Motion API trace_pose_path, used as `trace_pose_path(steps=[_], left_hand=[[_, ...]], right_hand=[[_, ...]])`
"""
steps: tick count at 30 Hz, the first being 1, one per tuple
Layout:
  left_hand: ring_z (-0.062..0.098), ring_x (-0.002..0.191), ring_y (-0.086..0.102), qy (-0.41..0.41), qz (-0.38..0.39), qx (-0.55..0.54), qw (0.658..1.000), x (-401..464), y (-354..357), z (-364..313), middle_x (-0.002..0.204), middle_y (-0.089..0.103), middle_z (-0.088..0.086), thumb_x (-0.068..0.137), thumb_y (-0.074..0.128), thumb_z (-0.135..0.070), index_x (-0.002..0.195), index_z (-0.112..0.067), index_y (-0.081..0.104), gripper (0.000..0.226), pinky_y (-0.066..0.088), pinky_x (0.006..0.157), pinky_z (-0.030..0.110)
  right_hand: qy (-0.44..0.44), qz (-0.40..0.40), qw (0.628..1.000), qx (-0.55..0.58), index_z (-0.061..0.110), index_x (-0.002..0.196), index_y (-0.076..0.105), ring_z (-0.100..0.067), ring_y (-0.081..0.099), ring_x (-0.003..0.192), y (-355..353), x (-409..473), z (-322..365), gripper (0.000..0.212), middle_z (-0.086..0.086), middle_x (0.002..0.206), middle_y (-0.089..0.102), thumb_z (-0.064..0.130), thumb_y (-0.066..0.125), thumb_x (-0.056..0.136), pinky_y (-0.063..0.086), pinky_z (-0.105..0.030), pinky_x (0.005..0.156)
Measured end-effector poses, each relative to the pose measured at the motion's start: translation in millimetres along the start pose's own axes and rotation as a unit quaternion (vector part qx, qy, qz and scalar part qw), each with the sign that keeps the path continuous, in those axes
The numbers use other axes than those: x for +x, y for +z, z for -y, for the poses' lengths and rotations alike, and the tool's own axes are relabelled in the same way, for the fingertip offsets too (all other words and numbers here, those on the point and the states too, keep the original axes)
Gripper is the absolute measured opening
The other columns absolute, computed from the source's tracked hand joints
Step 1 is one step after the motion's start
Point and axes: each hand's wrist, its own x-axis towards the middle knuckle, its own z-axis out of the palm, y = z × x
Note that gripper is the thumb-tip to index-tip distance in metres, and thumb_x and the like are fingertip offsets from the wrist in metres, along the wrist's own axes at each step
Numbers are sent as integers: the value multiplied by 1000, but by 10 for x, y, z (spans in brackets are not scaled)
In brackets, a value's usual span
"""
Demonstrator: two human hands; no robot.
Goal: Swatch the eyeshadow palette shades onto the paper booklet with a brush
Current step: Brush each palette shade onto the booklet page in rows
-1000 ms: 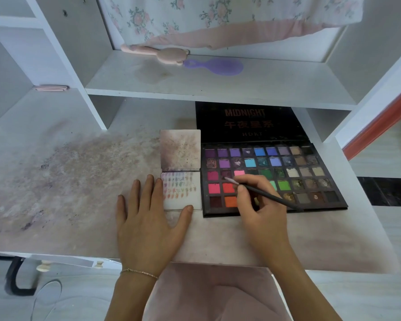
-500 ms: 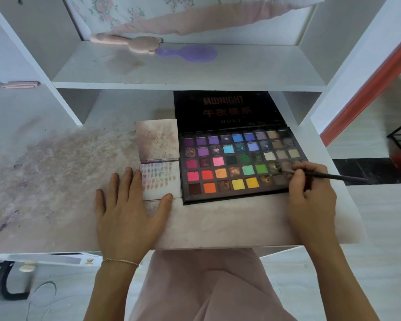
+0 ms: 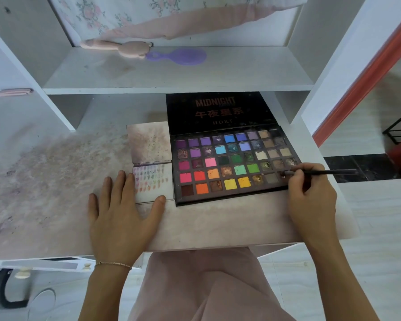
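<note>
An open black eyeshadow palette [image 3: 232,163] with several rows of coloured pans lies on the desk, its lid leaning back. Left of it lies a small open paper booklet [image 3: 154,184]; its lower page carries rows of colour swatches. My left hand [image 3: 123,209] rests flat on the desk, fingers along the booklet's left edge and thumb on its bottom edge. My right hand [image 3: 310,200] pinches a thin dark brush [image 3: 322,172]. The brush tip sits on a pan near the palette's lower right corner.
The desk top [image 3: 44,181] is stained with powder. A white shelf [image 3: 171,75] above holds a pink brush [image 3: 118,46] and a purple hairbrush [image 3: 178,56]. A floral cloth hangs behind. The desk's right edge is close beside my right hand.
My right hand carried the brush from the red-orange pans at the palette's left to its lower right corner. The left hand stayed on the booklet.
</note>
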Motion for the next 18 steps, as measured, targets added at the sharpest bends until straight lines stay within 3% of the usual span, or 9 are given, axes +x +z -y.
trace_pose_path(steps=[4, 8, 12, 18], left_hand=[[20, 141, 12, -1, 2, 3, 1000, -1, -1, 1, 152, 23, 0, 65, 14, -73, 142, -17, 28, 96, 1, 114, 40], [21, 141, 12, 0, 2, 3, 1000, 0, -7, -3, 151, 24, 1, 65, 14, -73, 142, -17, 28, 96, 2, 114, 41], [22, 141, 13, 4, 3, 6, 1000, 2, -7, -5, 151, 24, 2, 65, 14, -73, 142, -16, 29, 96, 3, 113, 42], [22, 140, 14, 5, 0, 6, 1000, 1, 2, 1, 151, 26, 2, 67, 15, -72, 141, -15, 30, 95, 4, 113, 42]], right_hand=[[-3, -10, 1000, 20, 19, 89, 48, 19, 51, 72, -11, -2, 9, 11, 18, 75, 50, 8, 45, 92, 35, 5, 57], [0, 4, 1000, 15, 20, 89, 49, 7, 53, 68, -4, 1, 15, 12, 16, 74, 51, 9, 45, 92, 35, 5, 56], [-13, -19, 999, 35, 18, 89, 50, 22, 50, 73, -4, -7, 21, 12, 18, 75, 51, 7, 46, 91, 34, 6, 58], [-41, 25, 996, 74, 30, 82, 48, 20, 53, 78, 75, -82, 133, 27, 18, 77, 54, 4, 48, 91, 39, 3, 60]])
